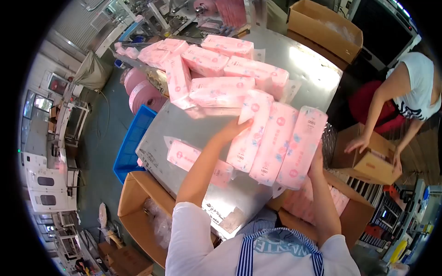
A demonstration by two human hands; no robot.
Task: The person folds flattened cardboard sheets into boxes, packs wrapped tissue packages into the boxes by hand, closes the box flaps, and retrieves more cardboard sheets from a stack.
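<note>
Pressed side by side, a row of three pink tissue packs (275, 142) is held between my two hands above the metal table's near edge. My left hand (236, 130) grips the outer side of the leftmost pack, its thumb on top. On the far right pack, my right hand (316, 161) clasps the outer side, its fingers partly hidden. Another tissue pack (184, 155) lies under my left forearm on the metal table (177, 122). Further back, several more tissue packs (221, 87) are heaped. Below my right forearm, an open carton (357, 214) contains more packs.
A carton with clear plastic (133, 198) stands at the lower left, beside a blue crate (133, 142). Pink rolls (145, 96) sit at the table's left. Another person (391, 101) handles a small carton (363, 154) at right. A long carton (322, 30) is behind.
</note>
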